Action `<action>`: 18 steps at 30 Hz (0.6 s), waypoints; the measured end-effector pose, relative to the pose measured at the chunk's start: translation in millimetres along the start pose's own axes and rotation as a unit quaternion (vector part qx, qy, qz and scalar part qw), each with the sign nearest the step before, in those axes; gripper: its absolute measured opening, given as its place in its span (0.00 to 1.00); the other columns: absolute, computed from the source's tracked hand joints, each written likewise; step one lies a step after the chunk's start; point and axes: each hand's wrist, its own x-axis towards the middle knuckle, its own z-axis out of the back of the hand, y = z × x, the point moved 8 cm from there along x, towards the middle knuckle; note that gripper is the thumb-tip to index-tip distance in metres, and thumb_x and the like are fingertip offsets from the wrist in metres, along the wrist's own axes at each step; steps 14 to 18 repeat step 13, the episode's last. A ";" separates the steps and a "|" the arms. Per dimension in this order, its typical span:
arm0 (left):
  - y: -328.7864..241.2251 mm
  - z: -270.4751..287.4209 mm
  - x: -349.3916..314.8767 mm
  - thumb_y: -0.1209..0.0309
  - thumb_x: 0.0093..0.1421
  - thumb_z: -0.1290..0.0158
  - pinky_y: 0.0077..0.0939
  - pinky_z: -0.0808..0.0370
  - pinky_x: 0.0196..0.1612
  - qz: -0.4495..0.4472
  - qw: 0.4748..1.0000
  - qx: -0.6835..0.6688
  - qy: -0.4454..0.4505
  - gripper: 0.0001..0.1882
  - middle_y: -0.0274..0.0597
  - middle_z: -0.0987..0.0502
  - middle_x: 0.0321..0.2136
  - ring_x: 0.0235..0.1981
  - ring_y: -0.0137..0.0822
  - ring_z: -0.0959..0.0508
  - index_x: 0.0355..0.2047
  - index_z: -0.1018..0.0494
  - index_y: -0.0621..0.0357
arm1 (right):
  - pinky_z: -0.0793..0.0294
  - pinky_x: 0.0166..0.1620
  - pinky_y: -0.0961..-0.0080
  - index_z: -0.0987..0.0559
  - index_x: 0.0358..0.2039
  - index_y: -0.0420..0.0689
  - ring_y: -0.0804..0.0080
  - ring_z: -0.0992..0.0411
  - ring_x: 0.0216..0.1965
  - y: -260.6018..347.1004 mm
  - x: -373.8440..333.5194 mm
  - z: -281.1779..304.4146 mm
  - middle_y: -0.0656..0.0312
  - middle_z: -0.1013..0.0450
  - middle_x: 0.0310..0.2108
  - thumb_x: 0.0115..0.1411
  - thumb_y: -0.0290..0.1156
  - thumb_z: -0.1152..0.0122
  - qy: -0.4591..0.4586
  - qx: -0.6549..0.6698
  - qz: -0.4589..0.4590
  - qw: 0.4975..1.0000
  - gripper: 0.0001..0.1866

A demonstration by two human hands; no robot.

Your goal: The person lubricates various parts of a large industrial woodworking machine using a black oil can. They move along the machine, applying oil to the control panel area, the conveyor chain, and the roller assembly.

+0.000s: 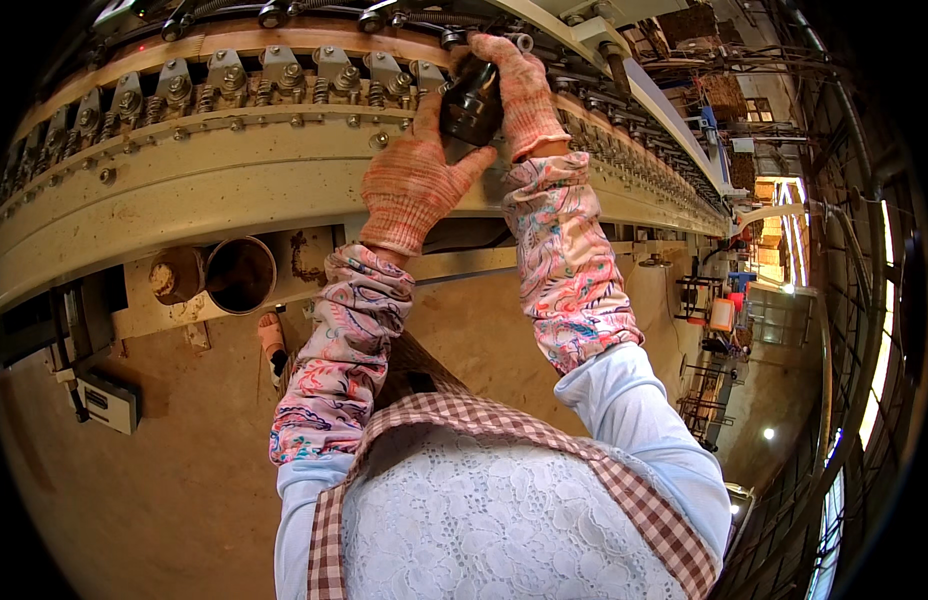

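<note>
A glossy black rounded object [471, 105] is between my two gloved hands, at the front of a long cream machine [234, 170]. I cannot make out its exact kind. My left hand [421, 180], in an orange-pink knit glove, has its fingers along the object's left side and its thumb below it. From above and the right, my right hand [522, 95] in a matching glove curls its fingers over the object's top. Behind and beside the hands runs a row of metal brackets [281, 72] with bolts and springs. Patterned sleeve covers reach up both forearms.
Under the machine's edge stand a dark open round container [241, 274] and a smaller brownish one [174, 275]. A grey box [109, 402] is low at the left. A pale bar [664, 110] slants along the right. Farther right are an orange item [722, 314] and racks.
</note>
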 end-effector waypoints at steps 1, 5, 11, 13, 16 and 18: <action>2.3 1.2 -0.4 0.31 0.51 0.41 0.44 0.21 0.32 0.002 1.000 0.002 -0.001 0.53 0.51 0.18 0.31 0.31 0.50 0.16 0.69 0.41 0.48 | 0.20 0.39 0.76 0.14 0.39 0.42 0.75 0.21 0.32 0.0 -1.5 -2.7 0.62 0.18 0.33 0.59 0.41 0.34 -0.006 -0.010 -0.002 1.000 0.16; 0.8 6.3 0.2 0.33 0.51 0.40 0.47 0.21 0.32 -0.011 1.000 0.007 -0.024 0.51 0.51 0.17 0.32 0.32 0.52 0.16 0.68 0.40 0.45 | 0.22 0.39 0.77 0.14 0.36 0.43 0.75 0.22 0.32 -3.5 0.2 -2.9 0.63 0.18 0.32 0.59 0.42 0.35 -0.005 -0.021 -0.026 0.999 0.15; -28.0 -0.8 -16.6 0.46 0.56 0.37 0.44 0.20 0.37 -0.043 0.989 -0.141 -0.007 0.38 0.49 0.16 0.34 0.34 0.50 0.15 0.64 0.33 0.42 | 0.24 0.51 0.63 0.21 0.50 0.53 0.59 0.24 0.49 -2.4 -16.9 11.3 0.57 0.23 0.49 0.59 0.25 0.51 0.008 -0.584 0.439 0.683 0.20; -29.7 12.2 -16.5 0.55 0.58 0.36 0.34 0.22 0.43 -0.039 0.976 -0.214 -0.027 0.30 0.40 0.15 0.39 0.38 0.37 0.16 0.57 0.27 0.51 | 0.24 0.52 0.64 0.22 0.47 0.53 0.58 0.24 0.47 -38.6 21.7 -21.0 0.57 0.24 0.47 0.59 0.29 0.50 0.019 -0.653 0.359 0.666 0.16; -29.7 12.2 -16.5 0.55 0.58 0.36 0.34 0.22 0.43 -0.039 0.976 -0.214 -0.027 0.30 0.40 0.15 0.39 0.38 0.37 0.16 0.57 0.27 0.51 | 0.24 0.52 0.64 0.22 0.47 0.53 0.58 0.24 0.47 -38.6 21.7 -21.0 0.57 0.24 0.47 0.59 0.29 0.50 0.019 -0.653 0.359 0.666 0.16; -29.7 12.2 -16.5 0.55 0.58 0.36 0.34 0.22 0.43 -0.039 0.976 -0.214 -0.027 0.30 0.40 0.15 0.39 0.38 0.37 0.16 0.57 0.27 0.51 | 0.24 0.52 0.64 0.22 0.47 0.53 0.58 0.24 0.47 -38.6 21.7 -21.0 0.57 0.24 0.47 0.59 0.29 0.50 0.019 -0.653 0.359 0.666 0.16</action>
